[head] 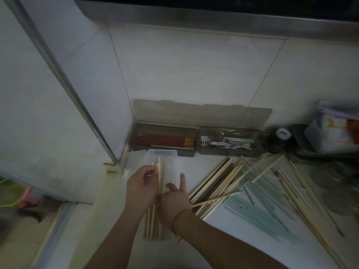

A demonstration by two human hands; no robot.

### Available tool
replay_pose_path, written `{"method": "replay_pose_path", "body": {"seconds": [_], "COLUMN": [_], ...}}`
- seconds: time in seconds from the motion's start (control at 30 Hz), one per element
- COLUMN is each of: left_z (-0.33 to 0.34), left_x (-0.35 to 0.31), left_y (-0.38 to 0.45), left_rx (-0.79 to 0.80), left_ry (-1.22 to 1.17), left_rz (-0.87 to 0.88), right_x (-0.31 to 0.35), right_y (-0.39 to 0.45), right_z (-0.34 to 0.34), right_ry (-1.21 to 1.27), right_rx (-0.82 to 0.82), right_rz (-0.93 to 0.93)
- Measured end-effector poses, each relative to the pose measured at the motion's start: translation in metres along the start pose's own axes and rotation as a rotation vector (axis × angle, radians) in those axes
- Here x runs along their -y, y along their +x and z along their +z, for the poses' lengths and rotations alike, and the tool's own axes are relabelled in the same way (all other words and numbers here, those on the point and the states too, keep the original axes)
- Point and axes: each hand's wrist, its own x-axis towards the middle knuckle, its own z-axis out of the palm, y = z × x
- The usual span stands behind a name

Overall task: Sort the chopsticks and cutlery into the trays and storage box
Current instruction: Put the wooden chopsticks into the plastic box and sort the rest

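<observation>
Nearest the camera, two forearms reach in from the near edge of the white counter [223, 226] and meet over a clear storage box [171, 164] that runs lengthwise away from the person. The left hand [140, 188] has its fingers curled, the tips pinching the upper part of a bundle of pale wooden chopsticks [160, 177] that lie inside the box. The right hand [173, 202], with a thin band at the wrist, touches the left at the heel; its index finger sticks straight up, the thumb bends toward the bundle, and whether the remaining fingers grip the sticks cannot be told, as the lower part of the bundle is hidden behind both hands.

To the right of the box, a loose heap of wooden chopsticks [219, 183] fans out across the middle of the counter, mixed with and overlapping pale green chopsticks [258, 206] farther right.

At the far edge, against the tiled wall, two smoky brown trays stand side by side with lids raised. The left tray [165, 153] holds red chopsticks [163, 141] with yellow ends. The right tray [229, 153] holds metal cutlery [229, 144]. In the far right corner stand a dark jar [276, 139] and a plastic container [330, 133], blurred.
</observation>
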Motion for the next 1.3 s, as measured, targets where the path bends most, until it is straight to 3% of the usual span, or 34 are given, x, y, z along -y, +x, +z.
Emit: {"method": "replay_pose_path", "body": {"seconds": [0.1, 0.17, 0.23, 0.3, 0.37, 0.4, 0.53, 0.67, 0.8, 0.97, 1.17, 1.3], "left_z": [0.007, 0.013, 0.019, 0.025, 0.032, 0.037, 0.060, 0.082, 0.094, 0.097, 0.105, 0.106], "left_x": [0.000, -0.003, -0.006, -0.010, -0.014, -0.015, -0.022, -0.032, -0.033, -0.029, -0.037, -0.044], "left_y": [-0.003, -0.004, -0.007, -0.008, -0.012, -0.015, -0.031, -0.044, -0.046, -0.049, -0.060, -0.060], "left_rx": [0.043, 0.088, 0.129, 0.139, 0.144, 0.160, 0.220, 0.270, 0.444, 0.590, 0.607, 0.570], "left_ry": [0.015, 0.010, 0.000, -0.013, -0.019, -0.005, 0.198, 0.416, 0.440, 0.516, 0.553, 0.449], "left_rz": [0.028, 0.035, 0.027, 0.040, 0.091, 0.128, 0.347, 0.580, 0.512, 0.442, 0.538, 0.422], "right_x": [0.004, 0.000, -0.012, -0.034, -0.070, -0.091, -0.159, -0.181, -0.183, -0.190, -0.193, -0.179], "right_y": [0.005, 0.005, -0.005, -0.026, -0.055, -0.070, -0.114, -0.108, -0.087, -0.077, -0.079, -0.071], "right_z": [0.006, 0.014, 0.020, 0.024, 0.042, 0.055, 0.105, 0.109, 0.103, 0.099, 0.087, 0.063], "right_ry": [-0.092, -0.075, 0.125, 0.429, 0.542, 0.532, 0.364, 0.165, 0.065, 0.016, -0.066, 0.034], "right_rx": [0.077, 0.045, -0.113, -0.415, -0.687, -0.728, -0.601, -0.551, -0.499, -0.501, -0.665, -0.796], "right_rz": [-0.025, -0.062, -0.148, -0.229, -0.133, -0.025, 0.317, 0.238, 0.057, 0.050, -0.120, -0.130]}}
